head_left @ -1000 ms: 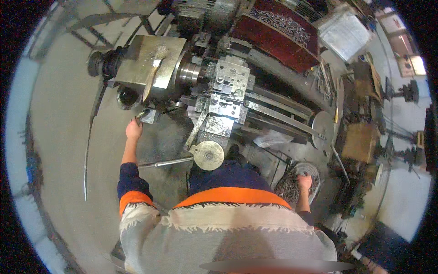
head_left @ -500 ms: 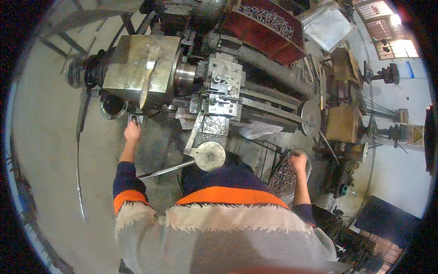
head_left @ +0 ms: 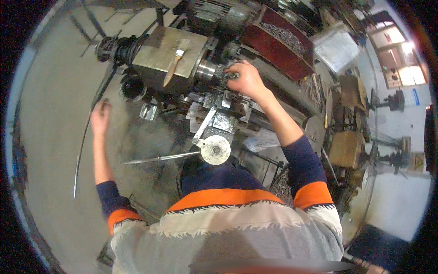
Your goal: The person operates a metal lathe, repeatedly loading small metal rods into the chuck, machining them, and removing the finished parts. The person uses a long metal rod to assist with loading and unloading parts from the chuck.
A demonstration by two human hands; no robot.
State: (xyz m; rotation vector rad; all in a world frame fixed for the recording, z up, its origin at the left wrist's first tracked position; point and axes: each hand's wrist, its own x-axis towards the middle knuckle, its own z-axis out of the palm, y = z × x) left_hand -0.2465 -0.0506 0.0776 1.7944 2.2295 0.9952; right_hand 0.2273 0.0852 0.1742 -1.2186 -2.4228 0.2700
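A bare grey concrete floor (head_left: 57, 118) spreads across the left side, with dark smudges nearer the middle; at the far left, slim dark metal legs (head_left: 92, 23) stand on it. A white wall (head_left: 397, 201) closes the right side, carrying a blue-and-white notice (head_left: 415, 97) and a yellow triangular warning sign (head_left: 418, 160). At the far right, a multi-pane window (head_left: 398, 54) glares brightly. Brown boxy covers (head_left: 347, 150) line that wall, and a dark flat panel (head_left: 381, 246) lies near right.

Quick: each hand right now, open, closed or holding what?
Left hand: fingers partly curled, by the long rod; grip can't be told.
Right hand: fingers curled near the shiny cylinder; hold unclear.
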